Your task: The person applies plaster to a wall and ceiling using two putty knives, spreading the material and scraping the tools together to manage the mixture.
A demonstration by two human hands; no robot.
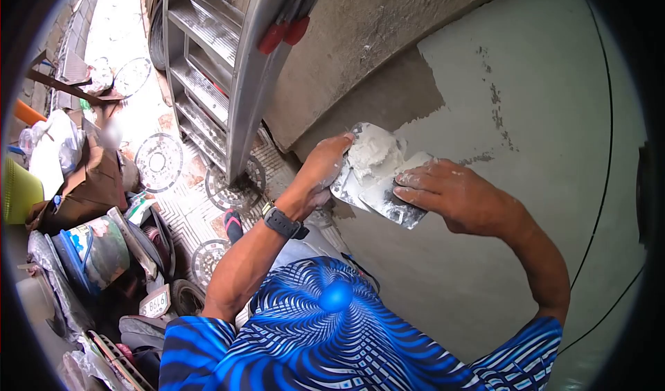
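My left hand [323, 166], with a dark watch on its wrist, is closed on the edge of a flat metal plate that bears a heap of white wall putty [374, 154]. My right hand [460, 193] grips a broad metal putty knife [396, 202], fingers laid over its top. The knife's blade lies against the plate and the putty, in front of the wall. Putty smears mark the fingers of both hands. The plate's underside and the knife's handle are hidden.
A metal stepladder [242, 79] stands ahead on the tiled floor [190, 176]. At the right rises a wall [554, 114] partly coated in pale putty, with black cables hanging along it. Buckets [97, 249], a cardboard box [86, 176] and other clutter crowd the left.
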